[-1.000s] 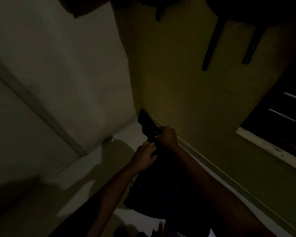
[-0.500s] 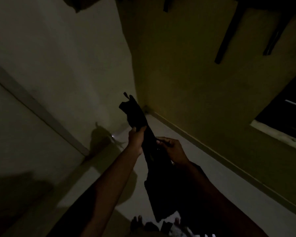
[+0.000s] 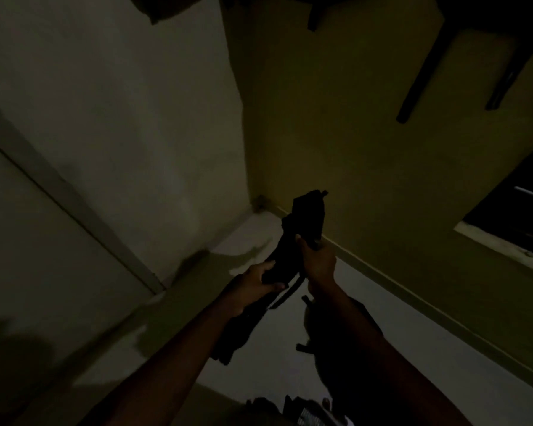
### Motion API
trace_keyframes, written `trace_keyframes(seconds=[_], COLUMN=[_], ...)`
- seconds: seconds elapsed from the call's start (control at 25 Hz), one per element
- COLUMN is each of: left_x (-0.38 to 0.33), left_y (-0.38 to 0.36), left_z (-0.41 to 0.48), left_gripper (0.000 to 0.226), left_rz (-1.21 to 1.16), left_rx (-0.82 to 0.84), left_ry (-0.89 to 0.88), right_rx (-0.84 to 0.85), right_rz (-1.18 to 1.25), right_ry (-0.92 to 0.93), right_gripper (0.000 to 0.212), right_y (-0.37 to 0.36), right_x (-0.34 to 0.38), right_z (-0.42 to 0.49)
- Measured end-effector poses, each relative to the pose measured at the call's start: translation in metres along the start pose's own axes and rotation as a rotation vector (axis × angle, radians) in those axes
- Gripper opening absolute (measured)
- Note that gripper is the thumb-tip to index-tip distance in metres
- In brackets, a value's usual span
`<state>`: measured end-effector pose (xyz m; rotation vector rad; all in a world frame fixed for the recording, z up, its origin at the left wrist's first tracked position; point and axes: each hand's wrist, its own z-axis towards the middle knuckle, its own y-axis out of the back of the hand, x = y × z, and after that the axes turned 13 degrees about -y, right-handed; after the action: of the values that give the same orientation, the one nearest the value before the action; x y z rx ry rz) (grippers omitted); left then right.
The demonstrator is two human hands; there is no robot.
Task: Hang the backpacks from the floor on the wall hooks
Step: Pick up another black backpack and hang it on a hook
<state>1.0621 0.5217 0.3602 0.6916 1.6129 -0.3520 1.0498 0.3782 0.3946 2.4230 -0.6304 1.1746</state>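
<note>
Presently the black backpack (image 3: 307, 215) is gripped by the left hand (image 3: 254, 282) low and the right hand (image 3: 319, 262) higher; its top should be freed and straightened before lifting.

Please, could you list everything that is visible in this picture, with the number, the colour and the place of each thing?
backpack: one, black, held up off the floor, in front of the room corner
straps: two, dark, hanging on the yellow wall, upper right; their tops are cut off
dark shape: one, top edge on the pale wall; too dim to name
window: one, dark with a pale sill, right edge
pale wall: one, off-white, left
yellow wall: one, right
floor: one, light grey, below
clutter: count unclear, dark, bottom edge
left hand: one, grips the backpack lower down
right hand: one, grips the backpack higher up
</note>
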Motion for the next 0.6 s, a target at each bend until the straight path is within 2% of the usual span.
trace_keyframes(seconds=[0.04,0.12,0.16,0.24,0.36,0.44,0.48,0.56,0.6], left_x=[-0.006,-0.021,-0.027,-0.035,-0.029,-0.025,-0.024,-0.022,-0.021], left_y=[0.006,0.017,0.019,0.024,0.026,0.026,0.026,0.027,0.029], left_z=[-0.002,-0.001,0.004,0.016,0.023,0.019,0.018,0.018,0.017], left_gripper=[0.076,0.09,0.089,0.082,0.071,0.056,0.047,0.045,0.047], left_rz=[-0.235,-0.5,-0.557,-0.664,-0.743,-0.765,-0.789,-0.79,-0.769], left_rx=[0.014,-0.115,-0.194,-0.38,-0.629,-0.699,-0.736,-0.786,-0.792], left_ry=[0.058,0.138,0.158,0.227,0.32,0.291,0.27,0.23,0.216], right_rx=[0.038,0.21,0.318,0.451,0.444,0.413,0.39,0.329,0.293], right_rz=[0.015,0.008,-0.011,-0.109,-0.237,-0.315,-0.388,-0.528,-0.608], right_ry=[0.011,0.033,0.044,0.065,0.054,0.114,0.156,0.246,0.293], right_gripper=[0.032,0.029,0.016,0.017,0.016,0.022,0.02,0.007,0.02], right_y=[0.001,-0.002,-0.004,-0.011,-0.014,-0.012,-0.011,-0.012,-0.012], right_x=[-0.004,-0.016,-0.022,-0.03,-0.03,-0.026,-0.023,-0.021,-0.02], right_z=[-0.001,-0.004,-0.007,-0.015,-0.018,-0.019,-0.02,-0.023,-0.024])
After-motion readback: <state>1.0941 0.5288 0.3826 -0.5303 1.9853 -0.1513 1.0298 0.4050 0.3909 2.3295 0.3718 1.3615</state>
